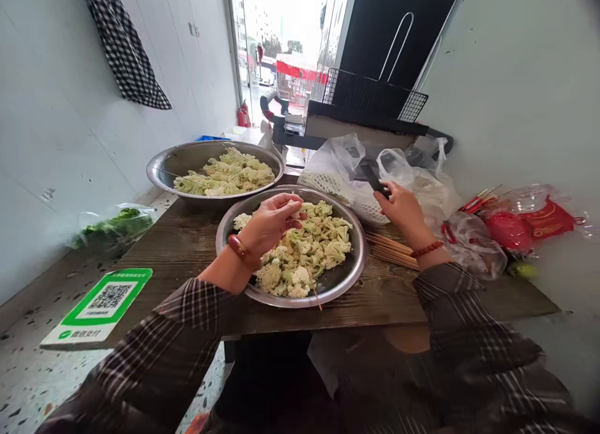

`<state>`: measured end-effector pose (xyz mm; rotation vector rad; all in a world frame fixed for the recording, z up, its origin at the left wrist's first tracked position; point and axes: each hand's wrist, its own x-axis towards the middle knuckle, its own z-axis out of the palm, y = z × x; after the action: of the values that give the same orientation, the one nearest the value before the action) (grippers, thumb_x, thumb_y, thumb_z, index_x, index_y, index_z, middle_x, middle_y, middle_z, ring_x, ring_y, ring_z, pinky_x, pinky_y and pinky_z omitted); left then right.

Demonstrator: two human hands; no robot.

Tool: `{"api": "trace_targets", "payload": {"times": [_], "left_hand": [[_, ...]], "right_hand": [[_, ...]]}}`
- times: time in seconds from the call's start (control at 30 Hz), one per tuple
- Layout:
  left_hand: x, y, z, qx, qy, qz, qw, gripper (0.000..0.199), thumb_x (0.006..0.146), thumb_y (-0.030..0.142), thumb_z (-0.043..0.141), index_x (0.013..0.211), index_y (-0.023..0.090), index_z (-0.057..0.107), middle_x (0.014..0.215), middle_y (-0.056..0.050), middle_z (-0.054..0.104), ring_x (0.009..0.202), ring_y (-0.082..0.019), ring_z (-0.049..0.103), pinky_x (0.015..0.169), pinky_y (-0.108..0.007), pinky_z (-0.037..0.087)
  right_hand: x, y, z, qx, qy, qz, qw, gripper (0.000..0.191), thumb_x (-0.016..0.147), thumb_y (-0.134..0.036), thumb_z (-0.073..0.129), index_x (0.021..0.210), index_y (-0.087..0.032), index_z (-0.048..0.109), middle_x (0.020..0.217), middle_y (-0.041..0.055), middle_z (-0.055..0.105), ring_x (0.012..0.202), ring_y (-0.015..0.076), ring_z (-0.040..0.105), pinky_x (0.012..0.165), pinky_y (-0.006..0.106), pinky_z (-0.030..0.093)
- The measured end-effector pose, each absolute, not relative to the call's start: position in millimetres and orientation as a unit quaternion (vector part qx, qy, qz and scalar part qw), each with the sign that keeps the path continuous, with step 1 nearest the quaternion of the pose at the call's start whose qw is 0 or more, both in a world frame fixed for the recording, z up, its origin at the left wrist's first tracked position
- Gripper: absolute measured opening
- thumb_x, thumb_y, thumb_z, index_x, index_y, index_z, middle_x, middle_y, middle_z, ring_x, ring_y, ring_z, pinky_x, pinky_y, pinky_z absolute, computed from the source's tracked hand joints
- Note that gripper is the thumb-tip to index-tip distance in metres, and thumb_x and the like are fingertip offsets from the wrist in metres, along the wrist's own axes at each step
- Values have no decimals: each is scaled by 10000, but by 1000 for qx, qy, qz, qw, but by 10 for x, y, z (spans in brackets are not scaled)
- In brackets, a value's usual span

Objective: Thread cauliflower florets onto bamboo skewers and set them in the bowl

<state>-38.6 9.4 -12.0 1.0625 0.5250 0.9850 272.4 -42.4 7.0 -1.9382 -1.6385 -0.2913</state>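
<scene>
Cauliflower (pixel 330 234) is heaped in the near bowl (pixel 360 259), right beneath the left hand (pixel 276 218); the bowl seems to be placed there so that its florets can be reached by both hands. The left thumb and fingers are drawn close together above the heap, but whether a floret is pinched between them cannot be told. By the right hand (pixel 404 210), just beyond the bowl's right side, a dark tool (pixel 374 181) is held in a closed grip, its far end pointed away from the body, perhaps to be kept clear of the left fingers.

Below the left hand, one stick (pixel 320 301) is seen with its end at the near rim. Under the right wrist, more sticks (pixel 391 251) are laid in a bundle on the table (pixel 185 237), probably to be kept within reach. Beyond the left hand, more cauliflower is held in the far bowl (pixel 162 179), apparently set back to leave room in front. Beyond and between both hands, bags (pixel 328 165) are gathered. Left of the left forearm, a code sign (pixel 103 302) is laid face up.
</scene>
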Motion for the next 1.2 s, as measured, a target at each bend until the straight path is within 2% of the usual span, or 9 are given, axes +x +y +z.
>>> {"api": "trace_targets", "payload": {"times": [0.17,0.3,0.47,0.6,0.73,0.87,1.0,1.1,1.2], "left_hand": [[-396,58,-91,459,228,447,734,274,699,155,821,921,109,667,785,-27,693,748,-138,702,802,-290,572],[-401,37,-100,446,228,442,744,289,701,74,783,966,101,670,862,-57,719,785,-155,721,862,-316,561],[-407,26,-92,446,221,428,754,262,723,115,798,945,98,660,846,-58,700,795,-181,727,798,-327,583],[-414,19,-71,452,239,418,751,242,740,214,815,883,116,646,767,-30,661,659,-148,697,562,-222,519],[-408,13,-56,450,259,424,742,187,791,241,767,880,128,649,734,-18,640,597,-120,665,481,-185,439],[-386,28,-49,451,270,436,731,239,849,184,674,1083,142,652,794,-42,677,664,-130,682,588,-223,511],[-364,46,-53,443,268,444,731,198,855,182,665,1044,123,656,795,-43,673,718,-136,685,660,-245,529],[-363,55,-72,447,265,447,728,172,835,209,707,976,127,654,799,-34,671,708,-117,670,623,-212,496],[-375,61,-89,455,272,454,716,153,797,156,724,921,136,637,758,-8,649,659,-92,646,559,-180,444]], "right_hand": [[3017,-50,-105,-762,-594,-115,230,378,821,-341,664,1139,-140,694,1069,150,716,1084,318,608,854,374,483],[3099,196,-227,-767,-602,-131,179,453,782,-325,705,1170,-95,663,1118,193,685,1139,350,569,880,394,479],[2965,295,-325,-790,-591,-140,81,475,879,-409,640,1246,-109,628,1295,220,589,1120,353,593,883,424,470],[2862,199,-327,-793,-592,-144,25,536,934,-555,529,1274,-156,639,1329,207,581,1156,396,585,890,492,462],[2880,12,-257,-780,-606,-148,50,503,931,-525,543,1279,-179,655,1260,186,645,1096,381,624,867,488,475],[2774,-218,-155,-727,-639,-186,168,429,963,-386,506,1275,-139,667,1275,176,664,1123,343,626,920,452,473],[2382,-409,-70,-642,-715,-141,239,370,963,-350,501,1183,-150,719,1183,141,714,1033,290,658,875,388,486],[1991,-499,-44,-609,-762,-65,211,333,964,-339,512,1159,-185,734,1080,100,748,884,241,682,779,346,483],[1606,-572,-52,-582,-800,2,143,291,978,-342,511,1055,-209,758,1005,74,768,888,227,688,744,320,453]]}}
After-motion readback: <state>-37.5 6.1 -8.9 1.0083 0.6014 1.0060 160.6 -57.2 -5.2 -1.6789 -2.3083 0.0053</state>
